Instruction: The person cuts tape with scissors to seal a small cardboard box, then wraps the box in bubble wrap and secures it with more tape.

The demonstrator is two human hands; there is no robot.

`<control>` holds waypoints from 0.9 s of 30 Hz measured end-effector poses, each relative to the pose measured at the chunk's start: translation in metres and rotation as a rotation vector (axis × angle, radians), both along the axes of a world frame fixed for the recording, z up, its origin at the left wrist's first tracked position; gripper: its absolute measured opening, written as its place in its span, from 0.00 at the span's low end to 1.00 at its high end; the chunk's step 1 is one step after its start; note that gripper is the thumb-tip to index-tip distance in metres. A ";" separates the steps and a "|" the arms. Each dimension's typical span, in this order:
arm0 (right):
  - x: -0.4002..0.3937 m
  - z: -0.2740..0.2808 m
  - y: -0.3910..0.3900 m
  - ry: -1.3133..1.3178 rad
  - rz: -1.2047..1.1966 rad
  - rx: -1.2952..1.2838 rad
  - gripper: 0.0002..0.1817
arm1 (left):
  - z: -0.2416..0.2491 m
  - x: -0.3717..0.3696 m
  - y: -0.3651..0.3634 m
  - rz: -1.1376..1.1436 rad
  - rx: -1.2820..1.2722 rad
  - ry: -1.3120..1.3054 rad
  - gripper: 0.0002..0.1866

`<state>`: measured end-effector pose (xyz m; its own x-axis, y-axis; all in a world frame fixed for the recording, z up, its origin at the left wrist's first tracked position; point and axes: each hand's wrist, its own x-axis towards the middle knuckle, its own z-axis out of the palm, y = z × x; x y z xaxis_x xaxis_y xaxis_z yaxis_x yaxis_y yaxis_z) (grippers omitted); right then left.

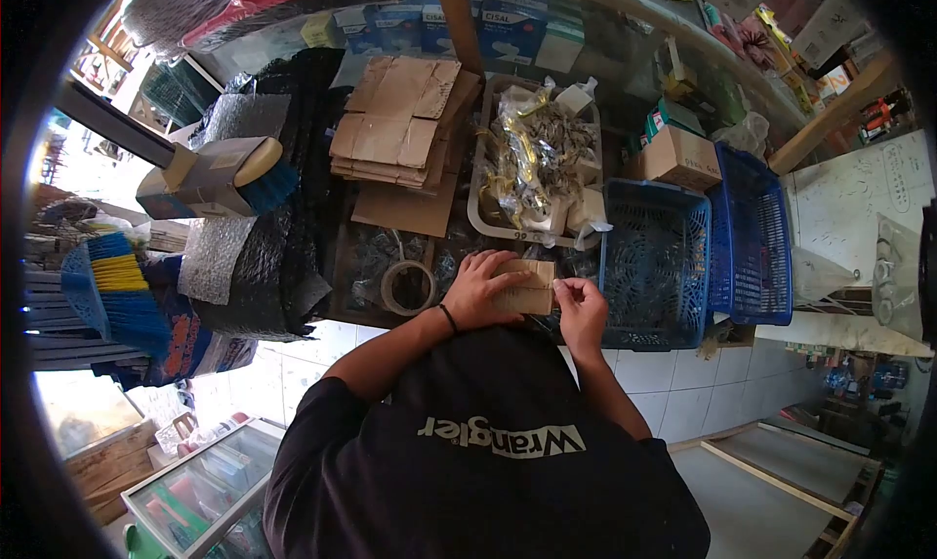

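A small brown cardboard box [532,295] lies at the table's near edge, close to my body. My left hand [475,290], with a dark band at the wrist, holds it from the left, fingers stretched across its top. At the box's right edge, my right hand [583,315] pinches with thumb and forefinger; whether a bit of tape is in the pinch is too small to tell. Left of my left hand stands a roll of tape [408,288]. Beyond the box, a white tray [475,217] holds several plastic-wrapped metal and yellowish parts.
Flattened cardboard [390,120] is stacked at the back left. Blue plastic baskets [656,342] stand to the right, with a closed carton [680,159] behind. Bubble wrap [220,256] and brooms [117,286] are at the left. A glass case [210,481] stands lower left.
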<state>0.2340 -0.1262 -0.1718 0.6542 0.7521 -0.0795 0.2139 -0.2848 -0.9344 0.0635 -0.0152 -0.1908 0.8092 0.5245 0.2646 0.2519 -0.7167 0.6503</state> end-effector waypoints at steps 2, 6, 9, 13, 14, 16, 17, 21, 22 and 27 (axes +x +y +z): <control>0.000 0.001 0.001 -0.039 0.006 -0.028 0.10 | 0.002 0.000 0.001 -0.004 0.002 0.017 0.39; 0.000 0.004 0.003 -0.080 0.025 -0.042 0.10 | 0.001 0.000 0.000 0.000 -0.008 0.016 0.39; 0.001 0.002 0.003 -0.074 0.029 -0.039 0.09 | 0.000 0.001 0.001 0.001 -0.008 0.012 0.39; 0.001 0.001 0.003 -0.092 0.025 -0.057 0.09 | -0.002 0.000 0.001 0.000 0.003 0.002 0.39; 0.001 0.000 0.003 -0.089 0.022 -0.057 0.09 | -0.003 0.000 0.001 0.000 0.008 -0.002 0.38; 0.000 -0.001 0.003 -0.087 0.019 -0.058 0.10 | 0.000 0.000 0.001 0.000 -0.008 0.008 0.39; 0.000 0.000 0.003 -0.090 0.017 -0.057 0.10 | 0.001 0.000 0.001 0.000 -0.015 0.012 0.39; -0.001 0.004 0.004 -0.122 0.016 -0.057 0.10 | 0.001 0.000 0.001 -0.002 -0.012 0.009 0.39; -0.001 0.004 0.004 -0.126 0.013 -0.058 0.09 | 0.001 0.001 0.001 -0.002 -0.013 0.008 0.39; -0.002 0.003 0.004 -0.134 0.006 -0.065 0.09 | -0.003 0.000 0.002 -0.008 -0.012 -0.010 0.38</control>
<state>0.2317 -0.1226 -0.1686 0.6577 0.7522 -0.0409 0.3372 -0.3425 -0.8769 0.0640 -0.0131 -0.1941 0.8110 0.5210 0.2662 0.2394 -0.7106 0.6616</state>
